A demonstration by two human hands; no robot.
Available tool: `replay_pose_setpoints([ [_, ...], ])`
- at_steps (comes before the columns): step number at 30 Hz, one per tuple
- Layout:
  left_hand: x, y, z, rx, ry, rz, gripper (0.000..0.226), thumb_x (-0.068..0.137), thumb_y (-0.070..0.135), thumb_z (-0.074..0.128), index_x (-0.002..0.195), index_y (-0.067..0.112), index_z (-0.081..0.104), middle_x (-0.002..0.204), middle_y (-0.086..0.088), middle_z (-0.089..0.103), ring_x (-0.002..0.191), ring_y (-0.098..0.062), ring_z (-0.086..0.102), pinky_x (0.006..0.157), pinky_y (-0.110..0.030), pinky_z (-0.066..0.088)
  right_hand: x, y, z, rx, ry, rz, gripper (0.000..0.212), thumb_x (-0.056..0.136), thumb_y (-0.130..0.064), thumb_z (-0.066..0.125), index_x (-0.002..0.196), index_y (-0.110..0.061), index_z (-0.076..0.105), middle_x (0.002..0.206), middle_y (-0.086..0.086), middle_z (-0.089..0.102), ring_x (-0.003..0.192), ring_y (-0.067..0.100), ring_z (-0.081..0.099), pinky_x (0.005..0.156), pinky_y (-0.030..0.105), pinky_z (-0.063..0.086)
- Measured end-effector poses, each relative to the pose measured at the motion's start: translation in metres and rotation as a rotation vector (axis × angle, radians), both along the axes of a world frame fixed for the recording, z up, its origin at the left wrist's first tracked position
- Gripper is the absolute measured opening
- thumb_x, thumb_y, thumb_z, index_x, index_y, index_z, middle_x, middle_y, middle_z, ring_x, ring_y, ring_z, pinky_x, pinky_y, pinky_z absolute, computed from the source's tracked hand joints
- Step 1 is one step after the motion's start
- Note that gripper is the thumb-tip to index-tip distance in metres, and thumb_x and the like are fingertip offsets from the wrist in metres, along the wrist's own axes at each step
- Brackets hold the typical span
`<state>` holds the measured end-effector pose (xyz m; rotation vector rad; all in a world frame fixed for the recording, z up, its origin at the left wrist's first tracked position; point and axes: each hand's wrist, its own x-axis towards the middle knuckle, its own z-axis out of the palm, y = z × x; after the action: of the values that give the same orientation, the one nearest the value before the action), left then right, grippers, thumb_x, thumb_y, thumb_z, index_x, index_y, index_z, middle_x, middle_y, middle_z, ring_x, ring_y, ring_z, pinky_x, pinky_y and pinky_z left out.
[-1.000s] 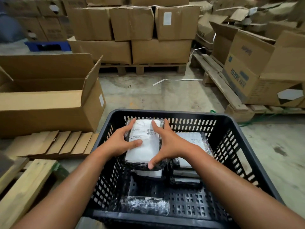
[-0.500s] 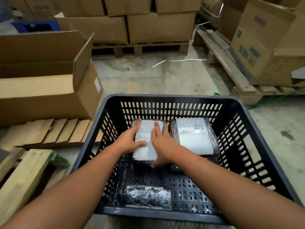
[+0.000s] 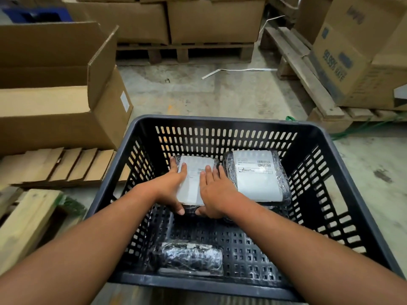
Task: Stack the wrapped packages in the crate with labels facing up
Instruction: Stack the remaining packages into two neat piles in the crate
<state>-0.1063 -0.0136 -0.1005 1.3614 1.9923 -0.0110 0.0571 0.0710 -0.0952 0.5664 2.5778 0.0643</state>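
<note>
A black slotted plastic crate stands on the floor in front of me. At its far left lies a wrapped package with a white label facing up. My left hand and my right hand grip its two sides, fingers over the label, thumbs at its near edge. Right beside it sits a second wrapped package, label up, on top of another. A third, dark wrapped package lies by the near wall with no label showing.
An open cardboard box stands to the left, flattened cardboard in front of it. Wooden pallets with cartons line the right and back. A wooden beam lies at the near left. The floor is bare concrete.
Both hands have lowered the labelled package from above the crate down into its far left, beside the right stack. My view has tilted further down.
</note>
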Motion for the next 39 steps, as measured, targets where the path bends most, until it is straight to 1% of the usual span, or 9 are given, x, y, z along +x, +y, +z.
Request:
replay_pose_setpoints([
  [9,0.001,-0.009,-0.002,0.104,-0.048,0.087,0.153,0.053,0.027,0.099,0.159,0.017,-0.011,0.159,-0.007,-0.037,0.153,-0.031,-0.003,0.119,-0.027,0.006,0.003,-0.002,0.0,-0.016,0.018,0.003,0.114,0.097,-0.068,0.049,0.158,0.006,-0.013,0.166,0.033,-0.012,0.155,0.048,0.0,0.126,0.054,0.001],
  [13,0.007,-0.012,0.005,0.106,-0.008,0.095,0.152,0.054,0.025,0.1,0.16,0.019,-0.009,0.16,-0.01,-0.034,0.153,-0.034,0.004,0.121,-0.031,0.011,0.009,0.002,0.01,-0.078,0.108,0.024,0.121,0.087,-0.068,0.065,0.162,0.004,0.004,0.169,0.03,0.003,0.155,0.046,0.015,0.127,0.049,0.013],
  [18,0.013,-0.017,0.016,0.116,0.033,0.057,0.146,0.06,0.026,0.097,0.16,0.024,-0.008,0.165,-0.011,-0.021,0.153,-0.033,0.01,0.122,-0.035,0.013,0.026,0.014,0.029,-0.245,0.267,0.069,0.087,0.085,-0.043,0.081,0.156,-0.012,0.041,0.167,0.008,0.031,0.149,0.029,0.037,0.121,0.043,0.032],
  [23,0.01,-0.025,0.05,0.252,0.031,0.051,0.123,0.069,0.034,0.092,0.162,0.018,0.012,0.169,-0.008,0.011,0.153,-0.025,0.016,0.124,-0.041,0.018,0.046,0.015,0.046,-0.373,0.412,-0.001,0.062,0.091,-0.029,0.078,0.148,-0.022,0.054,0.154,-0.001,0.053,0.134,0.017,0.056,0.116,0.036,0.04],
  [27,0.011,-0.042,0.08,0.216,0.007,-0.063,0.092,0.072,0.034,0.09,0.151,0.022,0.044,0.156,0.001,0.044,0.14,-0.019,0.045,0.116,-0.037,0.036,0.066,0.011,0.06,-0.467,0.49,0.016,0.056,0.086,-0.031,0.084,0.138,-0.028,0.065,0.135,-0.008,0.069,0.114,0.007,0.066,0.1,0.029,0.051],
  [30,0.016,-0.062,0.088,0.105,-0.108,-0.145,0.069,0.071,0.028,0.091,0.134,0.026,0.064,0.133,0.011,0.066,0.119,-0.005,0.063,0.103,-0.028,0.05,0.08,0.001,0.057,-0.704,0.511,-0.036,0.043,0.08,-0.025,0.09,0.12,-0.028,0.077,0.115,-0.01,0.078,0.093,0.0,0.073,0.082,0.022,0.057],
  [34,0.03,-0.082,0.079,-0.024,-0.224,-0.222,0.068,0.069,0.025,0.093,0.132,0.027,0.067,0.113,0.021,0.071,0.102,0.001,0.069,0.095,-0.024,0.055,0.084,-0.023,0.045,-1.059,0.443,-0.108,0.037,0.076,-0.019,0.093,0.111,-0.022,0.081,0.114,-0.001,0.079,0.098,0.012,0.077,0.089,0.032,0.062],
  [37,0.036,-0.088,0.067,-0.042,-0.238,-0.268,0.062,0.072,0.02,0.091,0.13,0.021,0.069,0.116,0.014,0.074,0.108,-0.004,0.068,0.101,-0.032,0.052,0.08,-0.027,0.033,-1.038,0.413,-0.037,0.036,0.076,-0.014,0.093,0.109,-0.016,0.081,0.115,0.006,0.079,0.1,0.012,0.076,0.09,0.032,0.061],
  [39,0.035,-0.088,0.063,-0.049,-0.218,-0.291,0.062,0.073,0.021,0.091,0.13,0.02,0.068,0.12,0.011,0.073,0.11,-0.003,0.067,0.102,-0.033,0.05,0.077,-0.023,0.029,-1.025,0.416,-0.026,0.038,0.072,-0.013,0.096,0.107,-0.015,0.082,0.111,0.005,0.08,0.094,0.009,0.077,0.082,0.024,0.062],
])
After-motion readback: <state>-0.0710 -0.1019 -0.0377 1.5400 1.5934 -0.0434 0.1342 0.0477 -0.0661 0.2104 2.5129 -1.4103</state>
